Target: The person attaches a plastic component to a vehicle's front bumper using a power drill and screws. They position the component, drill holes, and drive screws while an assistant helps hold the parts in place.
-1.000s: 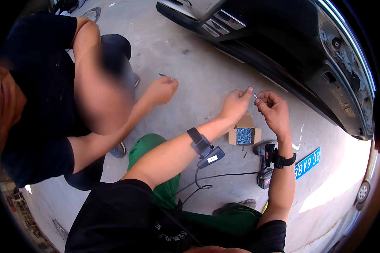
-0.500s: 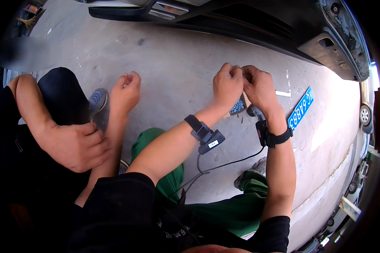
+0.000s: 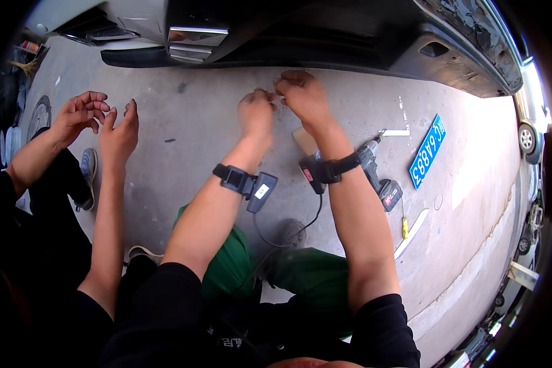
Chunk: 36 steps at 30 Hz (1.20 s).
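My left hand (image 3: 256, 113) and my right hand (image 3: 305, 98) meet in front of the car's dark bumper (image 3: 276, 46), above the concrete floor. Curled fingers on both hands nearly touch at the tips. Whatever is pinched between them is too small or hidden to make out. A black strap with a small device sits on each of my wrists, joined by a cable. Under my right forearm, a cardboard box (image 3: 305, 141) shows in part. Just right of that forearm lies a cordless drill (image 3: 371, 167).
A blue licence plate (image 3: 428, 151), a yellow-handled screwdriver (image 3: 405, 227) and a pale curved strip (image 3: 413, 235) lie on the floor at right. Close on my left is a co-worker, whose hands (image 3: 120, 132) are raised with bent fingers. Another car (image 3: 529, 129) stands far right.
Both my hands have shifted left and closer to the bumper, still together. The drill and screwdriver have come into clear view. The co-worker's nearer hand has left their forearm, and both their hands are raised.
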Motion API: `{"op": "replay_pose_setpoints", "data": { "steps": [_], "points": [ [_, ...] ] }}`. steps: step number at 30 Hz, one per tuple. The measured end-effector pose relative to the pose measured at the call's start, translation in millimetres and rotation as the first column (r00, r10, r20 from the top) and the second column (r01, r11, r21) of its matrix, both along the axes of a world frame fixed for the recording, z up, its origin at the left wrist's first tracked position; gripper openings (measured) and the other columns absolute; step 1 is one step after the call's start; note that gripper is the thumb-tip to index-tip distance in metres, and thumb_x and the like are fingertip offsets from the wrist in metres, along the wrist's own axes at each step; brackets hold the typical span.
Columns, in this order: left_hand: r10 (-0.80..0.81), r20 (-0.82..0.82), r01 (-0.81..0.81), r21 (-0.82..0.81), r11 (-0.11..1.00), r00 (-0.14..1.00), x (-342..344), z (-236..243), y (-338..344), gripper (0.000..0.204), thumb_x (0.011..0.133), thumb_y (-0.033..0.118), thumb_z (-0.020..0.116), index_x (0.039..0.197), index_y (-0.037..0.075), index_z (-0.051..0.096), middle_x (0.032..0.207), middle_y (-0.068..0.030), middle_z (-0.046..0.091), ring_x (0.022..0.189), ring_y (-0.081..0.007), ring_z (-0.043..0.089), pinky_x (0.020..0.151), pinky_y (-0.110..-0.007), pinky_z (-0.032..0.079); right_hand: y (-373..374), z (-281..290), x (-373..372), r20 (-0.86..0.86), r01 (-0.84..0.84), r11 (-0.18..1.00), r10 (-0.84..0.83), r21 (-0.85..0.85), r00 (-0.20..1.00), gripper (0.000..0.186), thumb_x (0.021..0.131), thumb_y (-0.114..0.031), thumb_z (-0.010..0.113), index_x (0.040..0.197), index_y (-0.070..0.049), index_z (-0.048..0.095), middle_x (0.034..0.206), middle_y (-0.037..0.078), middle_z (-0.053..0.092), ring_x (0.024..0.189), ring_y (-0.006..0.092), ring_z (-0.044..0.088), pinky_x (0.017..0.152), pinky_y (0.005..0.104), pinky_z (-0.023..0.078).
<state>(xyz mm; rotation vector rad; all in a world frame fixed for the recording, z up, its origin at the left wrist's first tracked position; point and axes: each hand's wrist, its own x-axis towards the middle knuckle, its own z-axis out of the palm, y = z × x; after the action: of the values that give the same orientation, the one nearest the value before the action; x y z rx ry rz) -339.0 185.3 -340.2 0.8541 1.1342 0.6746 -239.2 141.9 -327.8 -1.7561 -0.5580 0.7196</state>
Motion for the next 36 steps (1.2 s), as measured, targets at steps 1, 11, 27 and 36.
{"op": "replay_pose_setpoints", "data": {
  "steps": [1,11,27,36],
  "points": [
    [0.032,-0.016,-0.032,0.006,0.999,0.999,-12.7,-6.1,13.7,0.021,0.096,0.019,0.047,0.089,0.003,0.06,0.085,-0.0055,0.065,0.063,-0.0092,0.048,0.05,-0.025,0.033,10.5,-6.9,3.2,-0.276,0.067,0.994,-0.041,0.083,0.96,0.023,0.093,-0.009,0.057,0.108,0.006,0.065,0.102,0.017,0.069,0.093,0.0299,0.068,0.083,0.0386,0.054],
    [0.181,-0.149,-0.18,0.023,0.983,0.972,-116.7,22.1,79.5,0.02,0.094,0.018,0.044,0.093,0.004,0.058,0.085,-0.008,0.066,0.062,-0.0101,0.05,0.048,-0.025,0.032,86.6,-48.3,-11.3,-0.976,0.812,0.576,0.213,0.1,-0.032,0.025,0.099,-0.014,0.043,0.108,-0.009,0.066,0.102,0.008,0.067,0.094,0.0207,0.063,0.095,0.0369,0.052],
    [0.155,-0.219,-0.144,0.065,0.987,0.963,-119.8,71.1,92.6,0.017,0.093,0.02,0.047,0.089,0.007,0.056,0.083,-0.0075,0.066,0.062,-0.0121,0.052,0.052,-0.026,0.035,118.9,-34.5,9.8,-0.881,0.789,0.555,0.471,0.262,-0.039,0.051,0.088,-0.058,0.055,0.118,-0.019,0.066,0.126,0.002,0.063,0.116,0.0235,0.056,0.105,0.0421,0.044],
    [0.229,0.003,-0.229,-0.014,0.973,0.973,-104.4,35.4,144.2,0.01,0.092,0.011,0.039,0.091,0.009,0.049,0.078,-0.0051,0.058,0.061,-0.0127,0.049,0.047,-0.024,0.032,121.8,-31.5,10.9,-0.88,0.796,0.546,0.473,0.262,-0.035,0.055,0.099,-0.054,0.036,0.135,-0.019,0.058,0.142,0.006,0.055,0.129,0.0252,0.051,0.111,0.0408,0.041]
  ]
}}
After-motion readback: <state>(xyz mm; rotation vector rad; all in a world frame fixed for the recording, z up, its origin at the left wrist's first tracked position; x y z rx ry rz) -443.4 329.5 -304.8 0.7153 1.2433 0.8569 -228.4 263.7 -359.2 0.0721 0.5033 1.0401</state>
